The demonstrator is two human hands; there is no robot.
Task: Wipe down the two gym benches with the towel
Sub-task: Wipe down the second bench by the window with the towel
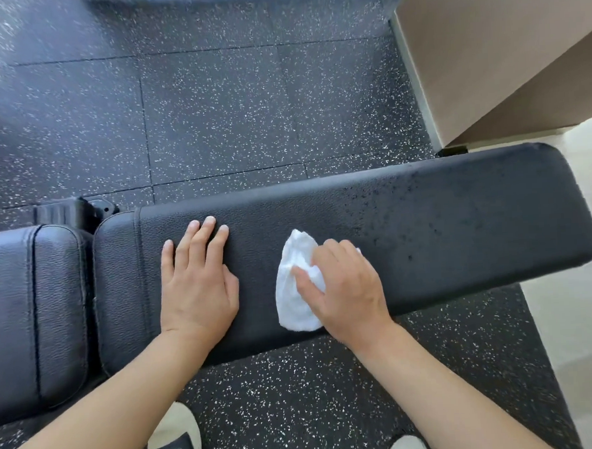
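A black padded gym bench (441,216) runs across the view, its long back pad to the right and a separate seat pad (31,307) at the left. Small droplets speckle the right part of the long pad. A crumpled white towel (296,286) lies on the pad's middle. My right hand (346,287) grips the towel from the right with curled fingers and holds it against the pad. My left hand (198,281) rests flat on the pad to the towel's left, fingers straight and together. Only this one bench is in view.
Black rubber floor tiles with white flecks (213,108) surround the bench. A beige wall corner or column (501,52) stands at the back right, with pale flooring (581,329) along the right edge. My two shoes (175,440) stand on the floor just in front of the bench.
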